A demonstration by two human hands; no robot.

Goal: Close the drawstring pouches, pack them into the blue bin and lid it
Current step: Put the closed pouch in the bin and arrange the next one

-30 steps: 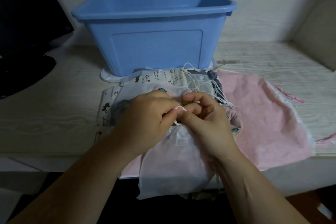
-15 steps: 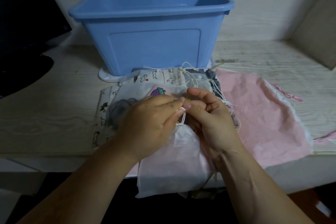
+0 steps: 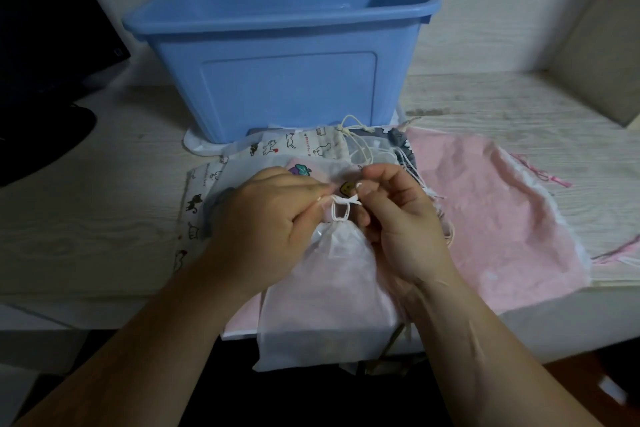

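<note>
A sheer white drawstring pouch (image 3: pixel 329 295) lies over the table's front edge, its mouth gathered tight. My left hand (image 3: pixel 266 222) and my right hand (image 3: pixel 398 215) each pinch an end of its white cord (image 3: pixel 341 206), which is crossed into a small knot between them. Under the pouch lies a pile of other pouches: a white one with a cat print (image 3: pixel 277 149), a grey one (image 3: pixel 391 135) and a large pink one (image 3: pixel 491 204). The open blue bin (image 3: pixel 280 80) stands behind the pile, on a white lid (image 3: pixel 194 146).
A dark monitor (image 3: pixel 45 28) and its base stand at the far left. A beige panel (image 3: pixel 599 55) closes the right back corner. Pale wood tabletop (image 3: pixel 86 218) shows to the left of the pile. Pink cords (image 3: pixel 543 173) trail off to the right.
Both hands have drawn the cord ends apart, and the knot with its small loops now shows above the gathered mouth. The pouch neck looks tighter.
</note>
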